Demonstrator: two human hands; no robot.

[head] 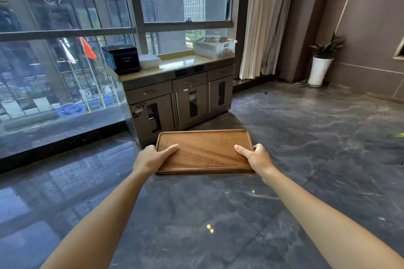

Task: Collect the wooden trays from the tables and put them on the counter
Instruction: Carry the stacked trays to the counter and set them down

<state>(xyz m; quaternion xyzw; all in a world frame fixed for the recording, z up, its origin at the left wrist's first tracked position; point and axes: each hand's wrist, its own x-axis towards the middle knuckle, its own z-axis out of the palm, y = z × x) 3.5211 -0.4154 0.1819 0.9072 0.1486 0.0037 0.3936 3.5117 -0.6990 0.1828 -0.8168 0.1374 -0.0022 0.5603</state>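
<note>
I hold a stack of wooden trays (204, 150) flat in front of me, above the dark floor. My left hand (153, 158) grips the stack's left short edge with the thumb on top. At the right short edge, my right hand (254, 157) holds it the same way. The top tray is bare; a second tray's edge shows beneath it. Ahead stands the counter (175, 65), a grey cabinet with a pale stone top under the window, some way beyond the trays.
On the counter sit a black box (122, 59) at the left, a white stack of plates or napkins (149, 60) beside it and a white basket (215, 47) at the right. A curtain (264, 19) and a potted plant (319, 65) stand to the right. Glass windows lie left.
</note>
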